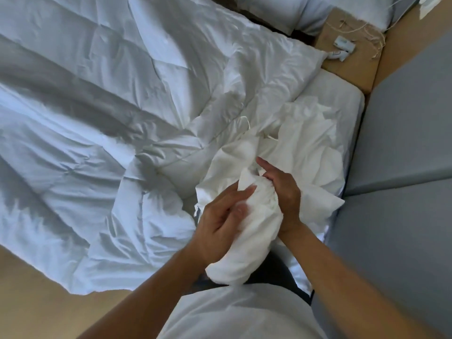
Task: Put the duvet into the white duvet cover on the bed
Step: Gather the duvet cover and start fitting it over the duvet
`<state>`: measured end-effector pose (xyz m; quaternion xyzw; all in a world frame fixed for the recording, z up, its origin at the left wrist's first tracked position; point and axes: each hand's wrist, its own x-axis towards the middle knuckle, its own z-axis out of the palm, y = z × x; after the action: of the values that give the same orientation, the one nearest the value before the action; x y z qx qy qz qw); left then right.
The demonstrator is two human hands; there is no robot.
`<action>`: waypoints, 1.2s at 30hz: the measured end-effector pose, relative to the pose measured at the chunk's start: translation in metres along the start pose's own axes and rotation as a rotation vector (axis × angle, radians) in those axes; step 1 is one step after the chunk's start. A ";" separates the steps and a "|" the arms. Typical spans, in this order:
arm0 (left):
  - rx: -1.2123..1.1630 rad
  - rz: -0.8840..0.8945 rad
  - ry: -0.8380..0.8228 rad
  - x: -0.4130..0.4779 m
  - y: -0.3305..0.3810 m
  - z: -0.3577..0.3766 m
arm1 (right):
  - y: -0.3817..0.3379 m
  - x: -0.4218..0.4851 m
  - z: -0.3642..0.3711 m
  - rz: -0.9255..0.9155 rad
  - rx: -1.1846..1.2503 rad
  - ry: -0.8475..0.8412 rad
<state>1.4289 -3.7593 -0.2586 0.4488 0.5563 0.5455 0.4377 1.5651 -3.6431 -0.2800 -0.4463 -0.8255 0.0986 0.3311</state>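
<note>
A quilted white duvet (102, 113) lies spread and rumpled over the bed, filling the left and middle of the view. The thinner white duvet cover (300, 143) is bunched in a heap at the bed's right side. A gathered roll of that cover runs down between my hands. My left hand (220, 221) holds the roll from the left, fingers curled against it. From the right, my right hand (281, 187) grips the same bunch, fingers wrapped into the cloth.
A bare white mattress corner (342, 94) shows at the right. Grey padded panels (401, 148) border the bed on the right. A tan wooden surface (352, 57) holds small white gadgets and cords. Tan floor (36, 289) lies below left. Pillows (325, 11) sit at the top.
</note>
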 end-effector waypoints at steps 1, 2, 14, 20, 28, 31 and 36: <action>-0.030 -0.072 0.003 0.000 -0.001 -0.008 | -0.008 0.000 0.004 0.057 0.037 -0.079; -0.039 -0.127 -0.001 0.000 -0.001 -0.015 | -0.015 -0.003 0.007 0.088 0.073 -0.125; 0.079 0.023 -0.317 -0.056 0.010 -0.073 | -0.087 -0.072 0.011 0.182 -0.304 0.222; -0.012 -0.347 -0.157 -0.035 0.015 -0.082 | -0.105 -0.100 0.004 0.213 -0.315 0.358; 0.187 -0.160 -0.512 -0.034 0.028 -0.069 | -0.119 -0.125 -0.015 0.345 -0.352 0.468; 0.206 -0.181 -0.683 -0.025 0.034 -0.060 | -0.119 -0.133 -0.023 0.404 -0.371 0.467; 0.135 -0.305 -0.741 0.001 0.047 -0.033 | -0.107 -0.131 -0.041 0.458 -0.318 0.422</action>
<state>1.3977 -3.7648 -0.2107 0.5553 0.4556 0.2379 0.6538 1.5698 -3.8158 -0.2598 -0.6767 -0.6223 -0.0540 0.3898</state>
